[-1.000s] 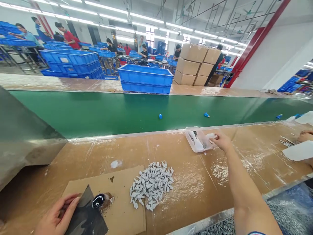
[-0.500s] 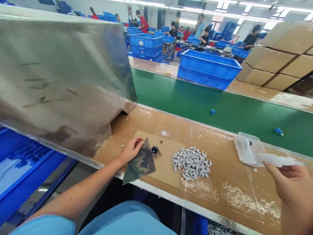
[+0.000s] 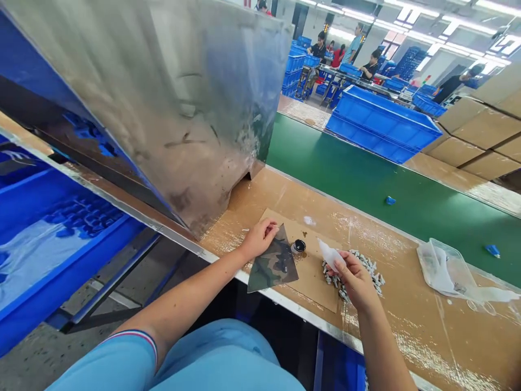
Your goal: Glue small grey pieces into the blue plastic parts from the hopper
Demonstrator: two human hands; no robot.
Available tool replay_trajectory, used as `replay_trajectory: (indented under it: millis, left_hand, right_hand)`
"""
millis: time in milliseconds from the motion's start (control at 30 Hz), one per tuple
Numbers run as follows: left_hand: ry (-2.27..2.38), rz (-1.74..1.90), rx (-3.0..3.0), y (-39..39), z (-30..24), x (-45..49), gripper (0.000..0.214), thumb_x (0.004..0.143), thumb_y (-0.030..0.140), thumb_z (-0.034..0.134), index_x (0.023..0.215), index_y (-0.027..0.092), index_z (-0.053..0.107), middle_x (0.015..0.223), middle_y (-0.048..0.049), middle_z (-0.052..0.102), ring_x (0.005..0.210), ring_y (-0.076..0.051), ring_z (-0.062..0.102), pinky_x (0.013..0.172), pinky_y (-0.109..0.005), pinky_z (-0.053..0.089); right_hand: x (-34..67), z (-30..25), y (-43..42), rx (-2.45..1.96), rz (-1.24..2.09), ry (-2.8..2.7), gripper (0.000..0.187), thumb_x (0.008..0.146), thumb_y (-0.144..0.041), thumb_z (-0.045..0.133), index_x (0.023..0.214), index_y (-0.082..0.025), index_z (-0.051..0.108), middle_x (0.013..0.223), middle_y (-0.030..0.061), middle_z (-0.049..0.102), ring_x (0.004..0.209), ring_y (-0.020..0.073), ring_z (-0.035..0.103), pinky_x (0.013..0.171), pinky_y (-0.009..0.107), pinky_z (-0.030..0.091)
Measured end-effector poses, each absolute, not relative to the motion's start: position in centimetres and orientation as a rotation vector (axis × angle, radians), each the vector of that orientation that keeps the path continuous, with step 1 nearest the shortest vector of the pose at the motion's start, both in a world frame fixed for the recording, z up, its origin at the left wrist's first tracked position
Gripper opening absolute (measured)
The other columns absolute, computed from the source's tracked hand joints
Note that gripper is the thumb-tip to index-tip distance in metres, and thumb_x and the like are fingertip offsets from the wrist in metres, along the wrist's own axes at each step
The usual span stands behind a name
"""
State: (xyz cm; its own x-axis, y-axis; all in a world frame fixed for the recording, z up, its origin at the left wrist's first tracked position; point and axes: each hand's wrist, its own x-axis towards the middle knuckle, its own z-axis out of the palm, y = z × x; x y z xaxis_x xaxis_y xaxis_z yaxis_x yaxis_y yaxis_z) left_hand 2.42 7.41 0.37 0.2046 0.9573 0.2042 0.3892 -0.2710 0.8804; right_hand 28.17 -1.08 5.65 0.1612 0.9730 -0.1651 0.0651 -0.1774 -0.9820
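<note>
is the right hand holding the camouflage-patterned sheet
No, the left hand rests on the camouflage-patterned sheet, while the right hand holds a crumpled white wipe over the pile of small grey parts.

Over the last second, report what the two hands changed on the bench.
The right hand left the clear tray by the belt, took hold of a white wipe and carried it leftward to above the pile of grey parts. The left hand stayed on the camouflage cloth beside the small black pot; pile, pot and tray kept their places.
</note>
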Motion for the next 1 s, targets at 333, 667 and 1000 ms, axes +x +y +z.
replay_trajectory:
  millis: [333,667,1000]
  left_hand:
    - [1.152,1.104,1.679,7.9,-0.4,2.0,0.012,0.089,0.025,0.052,0.097,0.017,0.058,0.082,-0.0036,0.067,0.075,-0.016,0.064,0.070,-0.027,0.051]
    - [1.136,1.101,1.664,8.0,-0.4,2.0,0.013,0.089,0.024,0.052,0.098,0.017,0.058,0.080,-0.0029,0.066,0.073,-0.016,0.063,0.068,-0.027,0.050]
    - [1.141,1.097,1.669,8.1,-0.5,2.1,0.011,0.089,0.023,0.053,0.097,0.017,0.058,0.079,-0.0022,0.066,0.073,-0.016,0.063,0.068,-0.027,0.049]
  right_hand:
    - [26.7,10.2,-0.3,-1.735,0.969,-1.264,0.055,0.052,-0.065,0.081,0.082,-0.021,0.065,0.075,0.0048,0.070,0.064,0.0185,0.062,0.056,0.029,0.051]
    - [25.7,11.7,0.7,-1.901,0.585,-1.646,0.042,0.068,-0.060,0.065,0.085,-0.021,0.070,0.070,0.0048,0.068,0.061,0.0200,0.060,0.057,0.032,0.048]
    - [24.0,13.5,1.2,-1.801,0.229,-1.964,0.031,0.077,-0.049,0.056,0.082,-0.021,0.070,0.064,0.0022,0.065,0.053,0.0162,0.054,0.053,0.029,0.044]
